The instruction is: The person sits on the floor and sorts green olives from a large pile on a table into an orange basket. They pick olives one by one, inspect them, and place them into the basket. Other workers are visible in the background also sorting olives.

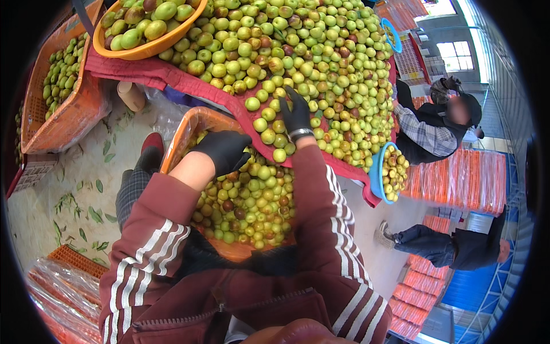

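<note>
In a dark glove, my left hand (223, 151) hangs over the left part of an orange plastic crate (232, 253) with its fingers curled; whether it holds a fruit is hidden. Green and reddish-brown jujubes (253, 206) fill much of this crate. My right hand (296, 112), gloved too, reaches onto the table with thumb and fingers apart, among loose jujubes (268, 114) at the near edge of a big heap (326, 64). No fruit shows between its fingers. Quilted red cloth (234, 105) lies under the heap and hangs over the table edge beside the crate.
An orange bowl (146, 52) of larger fruit stands at the table's upper left, near another orange crate (32, 116). A blue basket (377, 176) sits at the right corner. One person (429, 124) is across the heap; another (455, 247) stands farther right. Leaves (95, 214) litter the floor.
</note>
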`<control>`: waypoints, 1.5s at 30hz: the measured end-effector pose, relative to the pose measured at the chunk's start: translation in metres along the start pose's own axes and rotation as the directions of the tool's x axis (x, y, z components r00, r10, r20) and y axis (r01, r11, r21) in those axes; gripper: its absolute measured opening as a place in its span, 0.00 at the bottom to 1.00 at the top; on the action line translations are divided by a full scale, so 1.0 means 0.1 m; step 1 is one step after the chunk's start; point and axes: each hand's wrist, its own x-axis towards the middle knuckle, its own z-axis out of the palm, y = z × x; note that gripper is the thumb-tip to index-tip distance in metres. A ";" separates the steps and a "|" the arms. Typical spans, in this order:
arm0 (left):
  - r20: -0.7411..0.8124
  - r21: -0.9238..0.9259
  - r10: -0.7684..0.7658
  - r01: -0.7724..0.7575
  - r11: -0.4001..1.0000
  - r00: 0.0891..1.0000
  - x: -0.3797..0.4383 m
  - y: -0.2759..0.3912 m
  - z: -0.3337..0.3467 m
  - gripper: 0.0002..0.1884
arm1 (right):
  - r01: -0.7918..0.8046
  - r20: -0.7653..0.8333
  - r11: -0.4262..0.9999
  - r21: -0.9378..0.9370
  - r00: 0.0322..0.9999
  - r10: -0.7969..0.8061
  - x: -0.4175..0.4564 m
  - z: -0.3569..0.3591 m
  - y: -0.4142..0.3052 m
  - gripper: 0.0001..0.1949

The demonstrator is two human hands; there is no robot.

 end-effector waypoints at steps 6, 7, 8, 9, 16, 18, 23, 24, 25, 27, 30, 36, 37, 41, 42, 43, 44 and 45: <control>-0.126 -0.015 0.041 -0.044 0.999 0.991 0.01 -0.15 -0.02 0.15 | 0.131 -0.093 0.881 -0.454 0.977 -0.193 -0.10 0.79 -0.34 0.24; -0.111 -0.005 0.020 -0.021 1.000 0.994 -0.01 -0.14 -0.05 0.15 | 0.147 -0.054 0.901 -0.408 0.981 -0.184 -0.17 0.78 -0.36 0.25; -0.097 0.007 -0.002 0.003 1.000 0.995 -0.02 -0.12 -0.06 0.15 | 0.144 -0.048 0.931 -0.336 0.984 -0.170 -0.26 0.75 -0.35 0.24; -0.066 -0.001 -0.003 0.003 1.000 0.998 -0.01 -0.09 -0.05 0.16 | 0.142 -0.044 0.953 -0.267 0.986 -0.160 -0.33 0.65 -0.32 0.24; -0.033 -0.013 -0.018 0.018 1.000 0.999 -0.05 0.05 -0.03 0.15 | -0.068 -0.165 0.983 -0.171 0.986 0.040 -0.05 -0.03 0.43 0.18; -0.024 -0.013 -0.004 0.004 1.000 1.000 -0.01 0.02 -0.03 0.15 | -0.164 -0.095 0.960 -0.226 0.985 0.146 0.04 -0.06 0.74 0.22; 0.002 -0.014 -0.028 0.029 0.999 1.000 0.04 0.00 -0.06 0.15 | -0.310 0.141 0.897 -0.315 0.920 0.367 0.21 0.13 0.99 0.23; -0.003 -0.017 -0.030 0.030 0.999 1.000 0.06 0.00 -0.04 0.15 | -0.280 0.151 0.905 -0.322 0.928 0.341 0.19 0.13 1.02 0.22; -0.006 -0.021 -0.031 0.031 0.999 1.000 0.08 0.01 -0.02 0.15 | -0.252 0.161 0.910 -0.329 0.935 0.317 0.17 0.11 1.06 0.21; -0.008 0.007 -0.063 0.063 0.998 0.998 0.08 0.00 0.03 0.15 | -0.229 0.202 0.925 -0.305 0.933 0.298 0.08 0.05 0.97 0.18; 0.034 0.007 -0.095 0.095 0.995 0.995 0.06 0.02 -0.02 0.15 | -0.301 0.257 0.885 -0.355 0.879 0.402 0.15 -0.14 0.73 0.13; 0.059 0.001 -0.096 0.096 0.995 0.994 0.14 0.02 -0.01 0.14 | -0.324 -0.070 0.946 0.026 0.943 0.325 0.55 -0.36 0.92 0.14; 0.064 -0.006 -0.091 0.091 0.996 0.994 0.15 0.03 -0.01 0.14 | -0.211 -0.100 0.974 0.084 0.971 0.219 0.65 -0.33 0.84 0.15; 0.045 -0.005 -0.069 0.069 0.998 0.997 0.18 0.00 0.01 0.14 | -0.192 0.185 0.933 -0.304 0.949 0.256 0.88 -0.01 0.62 0.28; 0.041 -0.003 -0.083 0.083 0.997 0.996 0.17 -0.02 -0.01 0.15 | -0.237 0.177 0.890 -0.390 0.929 0.325 0.89 0.10 0.44 0.27; 0.043 -0.004 -0.086 0.086 0.996 0.995 0.18 -0.01 -0.02 0.15 | -0.286 0.156 0.829 -0.481 0.902 0.402 0.86 0.09 0.31 0.27; 0.043 -0.004 -0.079 0.079 0.997 0.996 0.19 0.00 -0.03 0.15 | -0.312 0.159 0.781 -0.541 0.874 0.459 0.85 0.20 0.53 0.24; 0.037 -0.003 -0.084 0.084 0.996 0.996 0.18 -0.02 -0.03 0.16 | -0.311 0.162 0.808 -0.501 0.883 0.441 0.81 0.18 0.50 0.23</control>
